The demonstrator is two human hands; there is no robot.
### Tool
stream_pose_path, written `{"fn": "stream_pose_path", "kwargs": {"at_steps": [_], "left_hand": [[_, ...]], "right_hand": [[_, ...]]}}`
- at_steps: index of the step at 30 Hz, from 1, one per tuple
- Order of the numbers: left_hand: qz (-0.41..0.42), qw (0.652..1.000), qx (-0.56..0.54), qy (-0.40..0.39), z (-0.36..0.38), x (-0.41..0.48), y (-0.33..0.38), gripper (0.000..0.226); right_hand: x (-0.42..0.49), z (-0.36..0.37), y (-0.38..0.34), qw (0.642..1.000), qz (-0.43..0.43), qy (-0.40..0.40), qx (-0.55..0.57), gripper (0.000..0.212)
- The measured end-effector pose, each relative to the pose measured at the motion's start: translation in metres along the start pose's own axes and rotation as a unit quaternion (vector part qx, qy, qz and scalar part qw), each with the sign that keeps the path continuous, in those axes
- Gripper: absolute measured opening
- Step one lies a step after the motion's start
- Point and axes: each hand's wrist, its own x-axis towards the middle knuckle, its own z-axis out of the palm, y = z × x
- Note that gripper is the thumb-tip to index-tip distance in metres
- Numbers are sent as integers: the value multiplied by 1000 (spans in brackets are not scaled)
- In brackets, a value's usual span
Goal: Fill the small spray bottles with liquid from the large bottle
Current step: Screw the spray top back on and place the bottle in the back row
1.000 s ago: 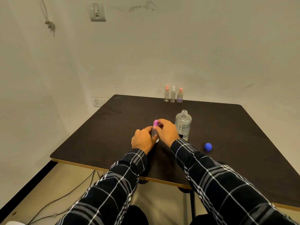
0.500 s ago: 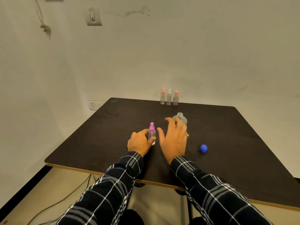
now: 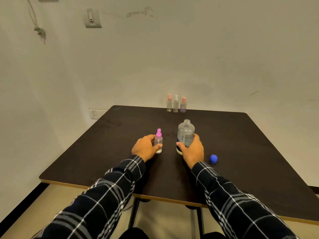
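Bottle partly behind right hand

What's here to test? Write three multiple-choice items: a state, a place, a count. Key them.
1. The large bottle is: A capped; B open and upright; C lying down.
2. The blue cap lies: A on the table, right of the right hand; B on the floor; C at the far edge.
3. The small bottles at the far edge number: A two; B three; C five.
Key: 1 B, its neck is bare and it stands. 2 A, it lies beside that hand. 3 B, three stand in a row.
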Motion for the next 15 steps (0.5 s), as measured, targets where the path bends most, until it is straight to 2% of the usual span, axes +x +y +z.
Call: {"fn": "stream_pose_path", "kwargs": {"at_steps": [5,15], "left_hand": [[23,999,-28,35,-14,53,16,47],[38,999,-8,32,-7,191,20,42]], "right_hand": [[15,2,2,1000,-3,-6,-5,60],[20,11,13,999,-27,18,0,63]]}}
